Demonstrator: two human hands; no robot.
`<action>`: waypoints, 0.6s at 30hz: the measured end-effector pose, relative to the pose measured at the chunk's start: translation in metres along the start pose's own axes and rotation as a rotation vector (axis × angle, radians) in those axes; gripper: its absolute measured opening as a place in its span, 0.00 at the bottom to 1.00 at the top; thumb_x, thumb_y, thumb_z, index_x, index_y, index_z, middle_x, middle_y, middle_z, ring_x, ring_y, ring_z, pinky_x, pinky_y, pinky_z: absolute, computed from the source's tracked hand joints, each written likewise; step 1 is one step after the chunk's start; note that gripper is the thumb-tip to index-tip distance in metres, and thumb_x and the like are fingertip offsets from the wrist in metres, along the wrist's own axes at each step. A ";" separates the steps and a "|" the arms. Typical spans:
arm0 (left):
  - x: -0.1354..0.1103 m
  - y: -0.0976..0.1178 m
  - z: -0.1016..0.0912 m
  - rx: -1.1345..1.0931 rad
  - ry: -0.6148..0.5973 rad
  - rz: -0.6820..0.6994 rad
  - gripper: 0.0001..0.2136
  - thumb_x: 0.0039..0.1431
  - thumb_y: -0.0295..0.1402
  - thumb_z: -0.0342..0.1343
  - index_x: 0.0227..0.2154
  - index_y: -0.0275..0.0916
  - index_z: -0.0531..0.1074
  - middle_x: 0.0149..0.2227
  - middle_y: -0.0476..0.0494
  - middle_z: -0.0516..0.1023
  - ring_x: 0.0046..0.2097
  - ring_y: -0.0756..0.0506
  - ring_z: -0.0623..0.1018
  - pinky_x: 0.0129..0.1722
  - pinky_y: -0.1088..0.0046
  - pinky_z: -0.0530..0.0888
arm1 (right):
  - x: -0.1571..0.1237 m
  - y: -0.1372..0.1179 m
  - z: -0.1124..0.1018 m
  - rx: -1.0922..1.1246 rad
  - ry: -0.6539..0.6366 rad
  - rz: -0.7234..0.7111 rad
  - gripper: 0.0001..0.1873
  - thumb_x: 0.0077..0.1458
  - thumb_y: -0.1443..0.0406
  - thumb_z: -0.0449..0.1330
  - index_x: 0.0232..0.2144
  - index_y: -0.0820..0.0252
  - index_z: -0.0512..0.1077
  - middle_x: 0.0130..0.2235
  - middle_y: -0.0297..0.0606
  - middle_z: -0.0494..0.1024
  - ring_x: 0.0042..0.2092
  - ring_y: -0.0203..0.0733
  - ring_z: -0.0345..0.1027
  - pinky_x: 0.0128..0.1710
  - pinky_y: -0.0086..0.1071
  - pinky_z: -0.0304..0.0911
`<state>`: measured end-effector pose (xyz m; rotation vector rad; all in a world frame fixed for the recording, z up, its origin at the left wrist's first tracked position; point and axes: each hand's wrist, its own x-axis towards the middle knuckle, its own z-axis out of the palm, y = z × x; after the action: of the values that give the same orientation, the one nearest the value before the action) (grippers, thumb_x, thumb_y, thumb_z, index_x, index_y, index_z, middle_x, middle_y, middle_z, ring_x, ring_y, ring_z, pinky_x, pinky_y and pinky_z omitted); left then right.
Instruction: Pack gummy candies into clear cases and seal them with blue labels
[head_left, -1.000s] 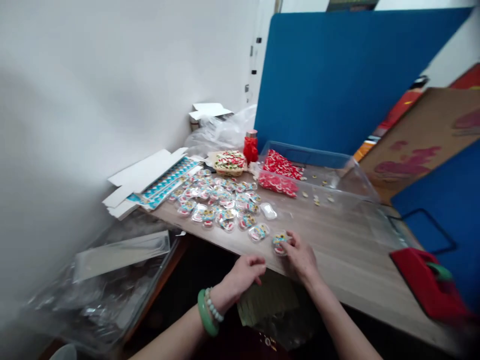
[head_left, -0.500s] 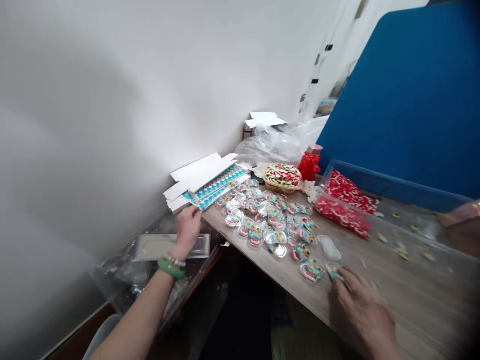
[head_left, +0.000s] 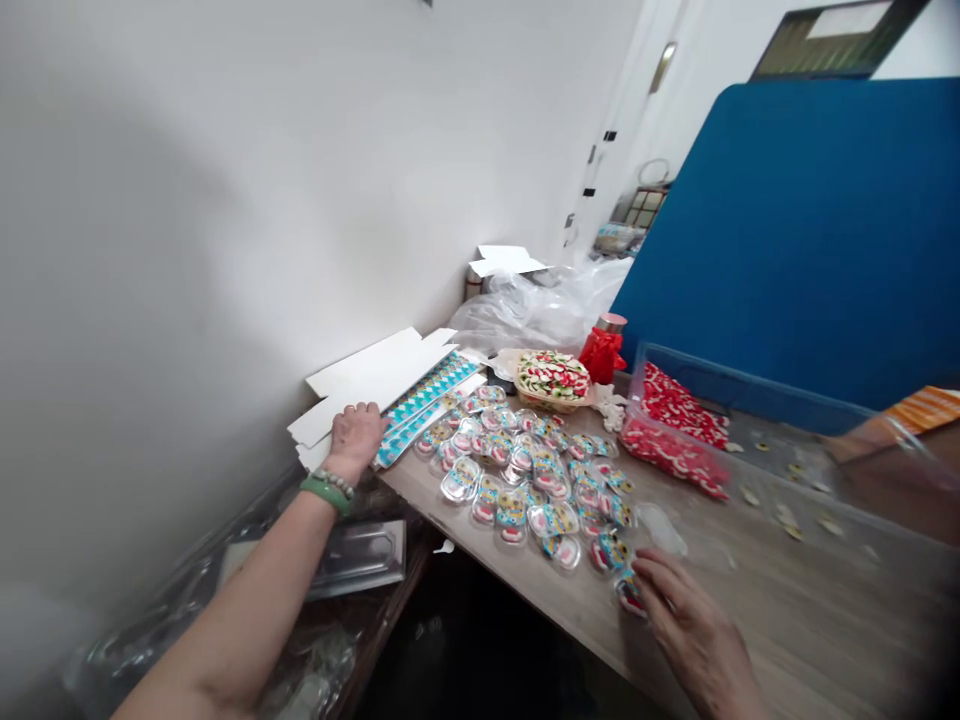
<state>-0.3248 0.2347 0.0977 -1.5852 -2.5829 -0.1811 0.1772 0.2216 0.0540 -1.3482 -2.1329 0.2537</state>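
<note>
The wood surface (head_left: pixel 750 620) is carrying a clear plastic tub (head_left: pixel 750 385) at far right, holding red-and-white pkts (head_left: pixel 679 450) and loose bits (head_left: pixel 784 515), plus a small basket (head_left: pixel 553 381) of red/white/green pieces far center. Dozens of clear blister packs (head_left: pixel 517 480) are lying unboxed mid-surface, w/ flat white card blanks (head_left: pixel 367 365) at left. L hand (head_left: pixel 355 438) is resting on the card, fingers (head_left: pixel 356 415) together, R hand (head_left: pixel 694 635) is curling its fingers (head_left: pixel 649 570) at a near pack (head_left: pixel 630 594), grip unclear.
</note>
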 end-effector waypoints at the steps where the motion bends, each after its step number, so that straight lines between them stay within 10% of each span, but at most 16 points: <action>1: 0.001 -0.001 0.000 0.007 0.005 0.001 0.14 0.63 0.30 0.47 0.44 0.31 0.75 0.46 0.24 0.78 0.50 0.30 0.73 0.47 0.58 0.65 | 0.000 -0.001 0.000 -0.005 -0.007 -0.013 0.16 0.59 0.56 0.53 0.36 0.54 0.79 0.47 0.45 0.82 0.46 0.51 0.79 0.46 0.42 0.75; 8: 0.024 -0.007 -0.010 0.028 0.063 -0.054 0.17 0.61 0.28 0.44 0.38 0.28 0.78 0.40 0.21 0.79 0.45 0.31 0.76 0.45 0.57 0.63 | -0.016 -0.007 0.005 -0.001 -0.034 -0.042 0.15 0.60 0.58 0.53 0.36 0.54 0.79 0.46 0.43 0.83 0.47 0.49 0.78 0.50 0.42 0.74; 15: 0.029 -0.031 -0.034 -0.340 -0.022 -0.241 0.20 0.56 0.51 0.52 0.26 0.40 0.77 0.27 0.43 0.76 0.31 0.42 0.72 0.29 0.69 0.58 | -0.028 -0.010 0.003 0.081 -0.064 -0.022 0.16 0.59 0.59 0.52 0.34 0.54 0.79 0.43 0.45 0.83 0.44 0.50 0.79 0.46 0.41 0.75; 18: 0.020 -0.033 -0.044 -0.386 0.133 -0.273 0.20 0.58 0.50 0.50 0.26 0.38 0.76 0.24 0.45 0.72 0.29 0.45 0.68 0.27 0.70 0.56 | -0.031 -0.016 -0.001 0.127 -0.046 -0.020 0.15 0.58 0.59 0.53 0.34 0.54 0.80 0.43 0.46 0.83 0.44 0.51 0.79 0.46 0.43 0.75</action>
<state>-0.3622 0.2308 0.1431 -1.2480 -2.7649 -0.8221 0.1755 0.1872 0.0506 -1.2589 -2.1290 0.4086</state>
